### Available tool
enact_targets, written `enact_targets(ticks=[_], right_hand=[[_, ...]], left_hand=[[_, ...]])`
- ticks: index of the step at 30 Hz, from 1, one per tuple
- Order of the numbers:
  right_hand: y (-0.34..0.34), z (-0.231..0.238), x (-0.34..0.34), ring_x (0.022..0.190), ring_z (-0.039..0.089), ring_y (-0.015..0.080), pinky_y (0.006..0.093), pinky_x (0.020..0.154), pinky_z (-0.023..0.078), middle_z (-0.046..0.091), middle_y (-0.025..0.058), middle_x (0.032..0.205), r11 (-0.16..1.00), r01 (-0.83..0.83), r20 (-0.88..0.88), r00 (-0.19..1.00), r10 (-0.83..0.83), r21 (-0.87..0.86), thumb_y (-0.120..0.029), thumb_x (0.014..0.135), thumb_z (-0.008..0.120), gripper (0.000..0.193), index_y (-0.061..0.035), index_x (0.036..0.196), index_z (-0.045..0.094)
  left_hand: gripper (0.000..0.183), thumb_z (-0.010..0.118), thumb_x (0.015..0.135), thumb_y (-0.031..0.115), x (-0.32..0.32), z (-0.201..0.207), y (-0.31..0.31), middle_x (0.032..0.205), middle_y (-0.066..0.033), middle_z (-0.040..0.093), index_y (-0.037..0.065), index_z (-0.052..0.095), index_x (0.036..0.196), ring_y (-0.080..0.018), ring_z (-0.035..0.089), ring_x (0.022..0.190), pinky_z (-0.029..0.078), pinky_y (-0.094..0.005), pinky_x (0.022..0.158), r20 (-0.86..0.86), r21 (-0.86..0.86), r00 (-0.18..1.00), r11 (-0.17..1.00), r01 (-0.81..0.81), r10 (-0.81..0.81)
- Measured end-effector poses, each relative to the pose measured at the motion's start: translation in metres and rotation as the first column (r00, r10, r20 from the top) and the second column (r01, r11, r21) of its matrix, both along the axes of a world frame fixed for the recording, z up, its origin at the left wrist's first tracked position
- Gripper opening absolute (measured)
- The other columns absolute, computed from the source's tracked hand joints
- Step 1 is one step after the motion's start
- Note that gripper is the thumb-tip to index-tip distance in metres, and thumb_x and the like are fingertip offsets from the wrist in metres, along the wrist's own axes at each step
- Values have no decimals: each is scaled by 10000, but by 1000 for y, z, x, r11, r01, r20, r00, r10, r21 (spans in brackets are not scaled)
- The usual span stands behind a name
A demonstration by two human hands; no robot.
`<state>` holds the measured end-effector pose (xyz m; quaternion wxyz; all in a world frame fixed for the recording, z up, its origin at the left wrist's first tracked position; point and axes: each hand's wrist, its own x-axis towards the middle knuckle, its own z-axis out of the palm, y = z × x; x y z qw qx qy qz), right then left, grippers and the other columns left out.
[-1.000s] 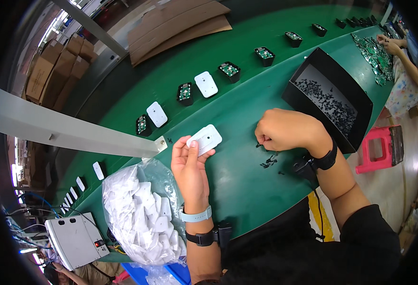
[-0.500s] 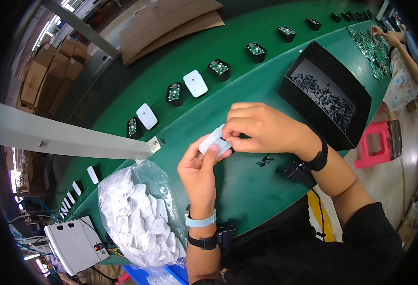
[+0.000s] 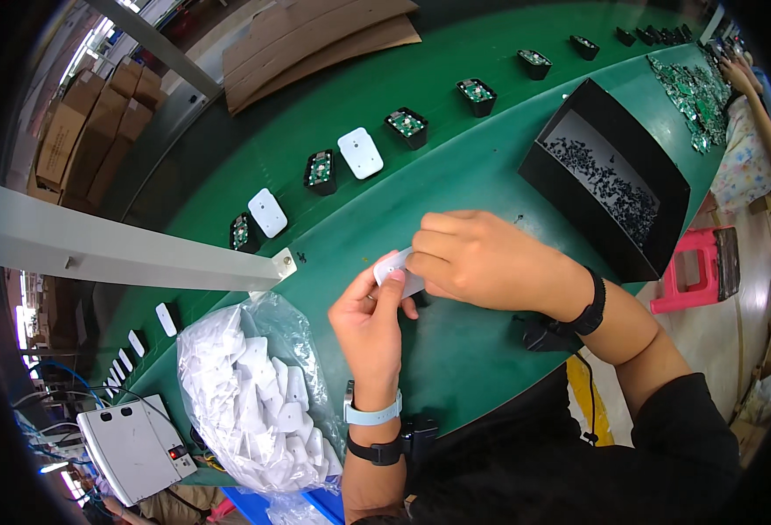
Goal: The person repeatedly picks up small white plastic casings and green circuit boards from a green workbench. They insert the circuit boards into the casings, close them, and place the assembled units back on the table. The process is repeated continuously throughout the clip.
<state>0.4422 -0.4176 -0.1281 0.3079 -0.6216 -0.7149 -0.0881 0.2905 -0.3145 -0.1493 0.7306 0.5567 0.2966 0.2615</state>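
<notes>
My left hand (image 3: 370, 311) is closed on a white plastic cover (image 3: 392, 264), thumb on its upper face and fingers behind. The cover is a flat rounded rectangle with small holes, held tilted above the green table (image 3: 482, 367). Against its right end lies my right hand (image 3: 482, 262), fingers curled together. Whatever the fingertips pinch is hidden behind the knuckles. Beyond my right hand an open black box (image 3: 569, 197) holds many small black parts (image 3: 630, 210). Left of my left wrist lies a clear bag (image 3: 294, 325) full of similar white covers (image 3: 259, 402).
Along a green belt (image 3: 206, 188) stand black cases with circuit boards (image 3: 405, 124) and white covers (image 3: 361, 153). A grey metal post (image 3: 132, 249) juts in from the left. At far right, a person's arm (image 3: 749, 83) reaches near a pile of circuit boards (image 3: 687, 96).
My right hand has shifted slightly down and left over the cover, hiding its right end and the loose black pieces on the table. The left hand keeps its hold.
</notes>
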Motion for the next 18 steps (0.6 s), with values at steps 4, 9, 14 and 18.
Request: enact_targets(ticks=[4,9,14,18], right_hand=[[-1,2,2,821,577,229,333,668,534,573,57,787,998,-4,-101,995,-2,-65,-74,696,707,154,-30,826,638],[2,-4,8,833,644,229,320,669,545,636,94,848,1000,14,-567,824,-10,4,-35,736,694,290,2,1005,591],[-2,2,4,754,680,194,298,658,555,673,152,900,971,-152,-846,527,-77,-183,-16,790,641,295,30,1065,547],[1,3,4,786,668,164,283,679,556,668,120,921,968,-190,-878,476,-55,-164,6,801,658,313,21,1097,559]], left_hand=[[206,627,949,21,1,-1,2,908,-82,698,-79,665,1125,-91,581,616,452,-221,542,-23,-12,999,1000,25,-25],[180,626,943,16,2,-6,2,929,-81,693,-59,641,1106,-99,596,655,464,-220,573,41,-42,996,996,78,-76],[200,627,917,5,4,2,-2,940,-106,696,-64,636,1105,-131,618,706,486,-237,596,56,-26,996,998,65,-63],[186,633,920,-19,0,-6,2,953,-112,697,-66,638,1099,-128,619,707,500,-239,614,41,34,994,995,99,-100]])
